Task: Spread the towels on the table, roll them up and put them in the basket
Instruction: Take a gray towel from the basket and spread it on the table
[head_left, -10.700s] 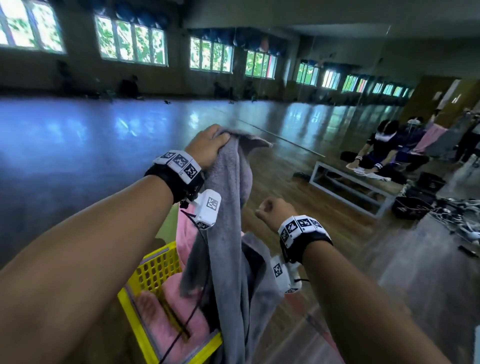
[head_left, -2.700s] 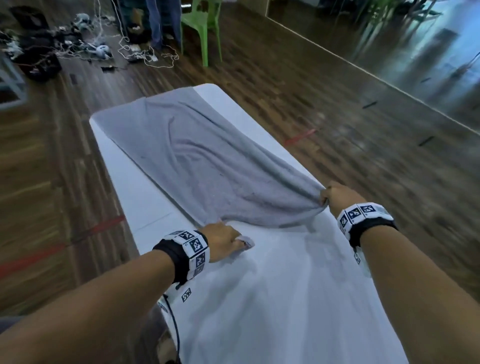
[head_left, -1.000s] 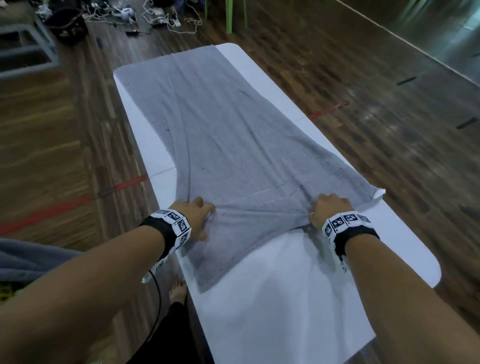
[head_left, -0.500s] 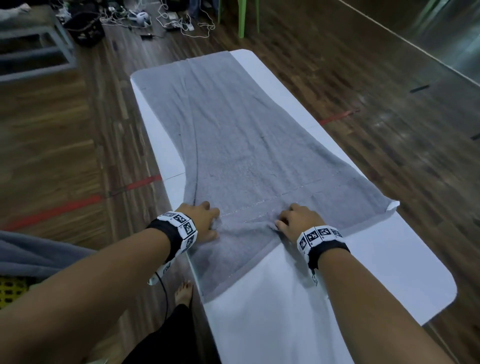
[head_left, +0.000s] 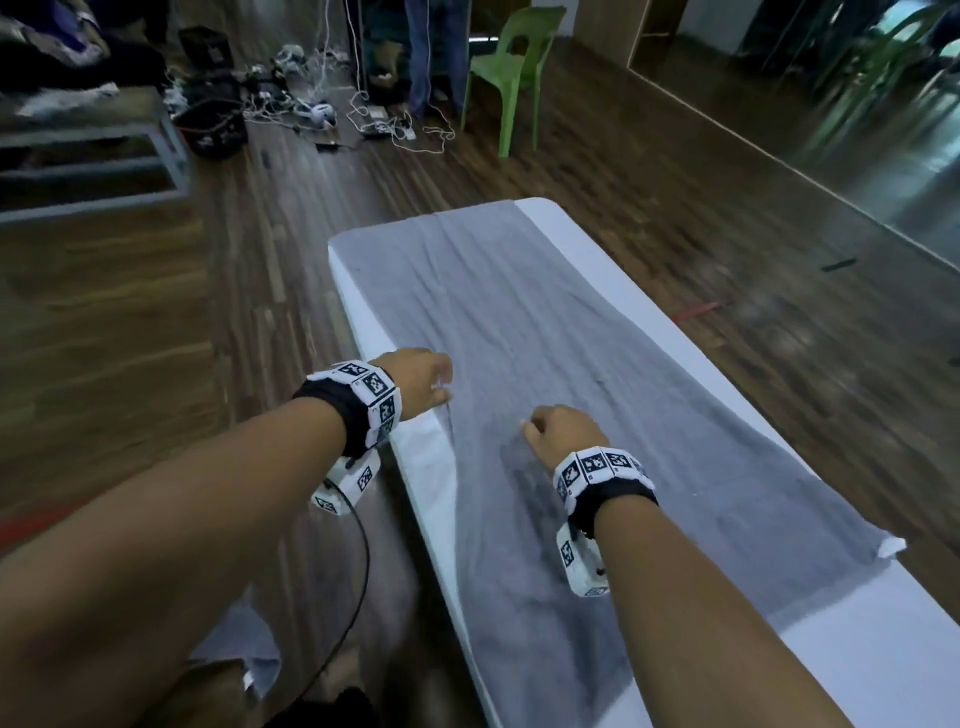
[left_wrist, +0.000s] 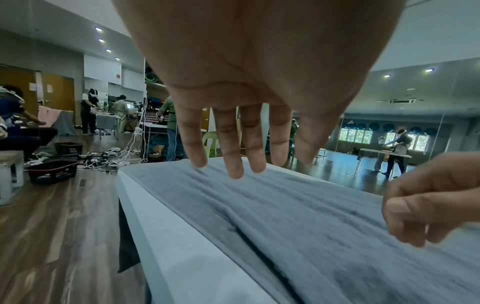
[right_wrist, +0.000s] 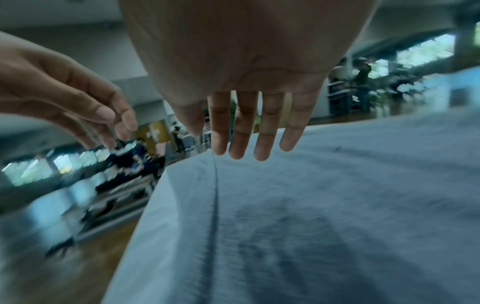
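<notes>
A grey towel (head_left: 545, 338) lies spread lengthwise over the white table (head_left: 423, 478), lightly wrinkled, with a white tag at its near right corner (head_left: 891, 548). My left hand (head_left: 431, 387) hovers at the towel's left edge. The left wrist view shows its fingers (left_wrist: 233, 156) straight, apart and holding nothing. My right hand (head_left: 545, 431) hangs over the towel's middle, and the right wrist view shows its fingers (right_wrist: 262, 139) straight and empty just above the cloth. No basket for the towels is in view.
On the wooden floor beyond the table are a green plastic chair (head_left: 506, 67), tangled cables (head_left: 374, 119), a black crate (head_left: 213, 124), a grey bench frame (head_left: 88, 150) and a standing person's legs (head_left: 434, 47). Pale cloth (head_left: 234, 654) lies at lower left.
Both hands have come off the towel's stitched band near its near end and moved forward along the cloth. The towel now lies flatter.
</notes>
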